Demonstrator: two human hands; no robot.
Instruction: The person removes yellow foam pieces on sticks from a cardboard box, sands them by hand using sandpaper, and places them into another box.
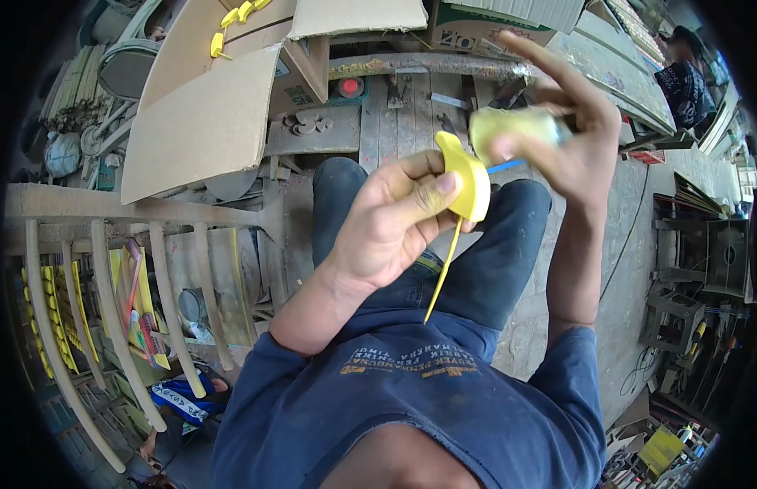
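My left hand (387, 208) is closed around a glossy yellow curved piece (464, 181), thumb pressed on its face. A thin yellow stick (444, 269) extends from the piece down toward my lap. To the right, my right hand (570, 118) is raised and smeared by motion. It grips a pale yellow block-like thing (513, 132), too blurred for me to tell its kind. That thing is close to the top right of the yellow piece. Just below it shows a short blue strip (506, 165), partly hidden behind the yellow piece.
An open cardboard box (203, 122) at upper left has several yellow pieces (218, 44) along its edge. Wooden bars (101, 301) line the left. A low board (313, 138) holds brown curved pieces (308, 122). Other people (686, 81) are at far right and lower left.
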